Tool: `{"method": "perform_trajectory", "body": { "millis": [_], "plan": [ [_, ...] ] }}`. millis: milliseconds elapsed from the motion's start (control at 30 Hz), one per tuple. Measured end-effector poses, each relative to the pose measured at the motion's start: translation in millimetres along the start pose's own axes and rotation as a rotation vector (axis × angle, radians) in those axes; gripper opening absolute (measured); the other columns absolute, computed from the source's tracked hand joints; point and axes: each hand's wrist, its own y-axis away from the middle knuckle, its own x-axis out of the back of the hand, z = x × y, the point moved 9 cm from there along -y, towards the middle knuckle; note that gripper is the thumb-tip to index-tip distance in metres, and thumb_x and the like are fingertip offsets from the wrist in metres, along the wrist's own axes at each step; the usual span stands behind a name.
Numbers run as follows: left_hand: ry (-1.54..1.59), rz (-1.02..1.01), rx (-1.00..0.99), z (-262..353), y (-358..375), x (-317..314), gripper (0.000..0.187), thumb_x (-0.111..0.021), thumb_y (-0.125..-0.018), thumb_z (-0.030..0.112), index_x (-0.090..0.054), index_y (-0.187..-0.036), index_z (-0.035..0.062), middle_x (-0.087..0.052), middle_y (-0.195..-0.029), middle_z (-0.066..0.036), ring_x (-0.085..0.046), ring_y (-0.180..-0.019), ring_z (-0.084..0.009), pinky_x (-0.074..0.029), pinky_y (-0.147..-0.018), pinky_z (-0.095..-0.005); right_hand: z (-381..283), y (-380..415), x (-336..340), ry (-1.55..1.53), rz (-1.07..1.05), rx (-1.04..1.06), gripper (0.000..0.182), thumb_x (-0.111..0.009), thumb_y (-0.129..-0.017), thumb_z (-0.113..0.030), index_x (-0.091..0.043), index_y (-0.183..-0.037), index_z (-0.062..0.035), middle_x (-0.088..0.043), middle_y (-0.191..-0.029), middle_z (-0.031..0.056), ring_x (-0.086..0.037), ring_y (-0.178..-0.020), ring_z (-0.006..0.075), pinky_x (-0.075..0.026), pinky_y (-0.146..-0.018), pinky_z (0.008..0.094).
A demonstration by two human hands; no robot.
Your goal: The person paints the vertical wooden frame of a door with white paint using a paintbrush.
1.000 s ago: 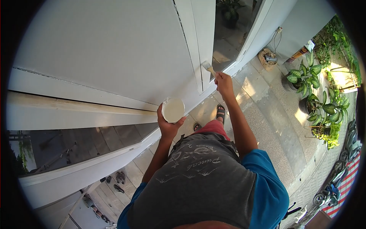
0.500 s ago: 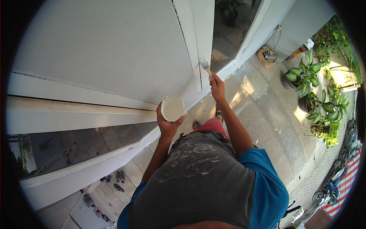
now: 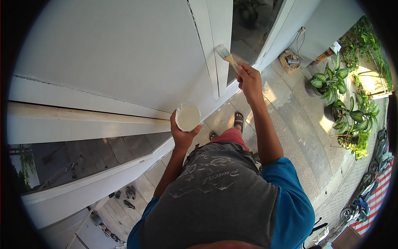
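R hand point(image 3: 250, 79) was closed round handle of paintbrush point(image 3: 226, 55), bristles on white door frame point(image 3: 219, 37) w/ handle angled back, apparently to lay paint along the edge, while L hand point(image 3: 181, 135) cupped paint tub point(image 3: 188, 117) upright at chest height, close for reloading.

A round white plastic cup of cream-coloured paint point(image 3: 188, 118) is seen near the middle. A flat brush with pale bristles and a light tan wooden handle point(image 3: 226, 56) is set against the white painted door frame point(image 3: 215, 37). A grey shirt with blue sleeves and a faint white print point(image 3: 219, 199) is worn. Green-and-white mottled leaves are borne by the potted plants point(image 3: 331, 83) at the right.
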Motion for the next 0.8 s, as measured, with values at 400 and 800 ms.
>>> {"method": "perform_trajectory", "body": {
  "millis": [400, 800],
  "plan": [
    [-0.008, 0.006, 0.014, -3, 1, 0, 0.092, -0.090, -0.067, 0.022, -0.035, -0.137, 0.0005, -0.056, -0.123, -0.013, -0.058, -0.112, -0.0224, -0.049, -0.094, -0.0366, 216, -14, -16, 0.178, 0.158, 0.127, 0.029, -0.053, -0.098, -0.020, -0.065, -0.117, -0.0013, -0.064, -0.073, 0.0128, -0.062, -0.066, 0.0215, -0.047, -0.062, 0.0345],
    [-0.013, -0.016, 0.016, 0, -1, -1, 0.090, -0.089, -0.065, 0.013, -0.036, -0.136, 0.0010, -0.057, -0.122, -0.012, -0.059, -0.112, -0.0220, -0.049, -0.094, -0.0363, -4, 12, -11, -0.057, 0.046, 0.009, 0.028, -0.050, -0.099, -0.017, -0.066, -0.109, 0.0025, -0.052, -0.063, 0.0007, -0.043, -0.055, 0.0066, -0.037, -0.051, 0.0256]
  ]
}}
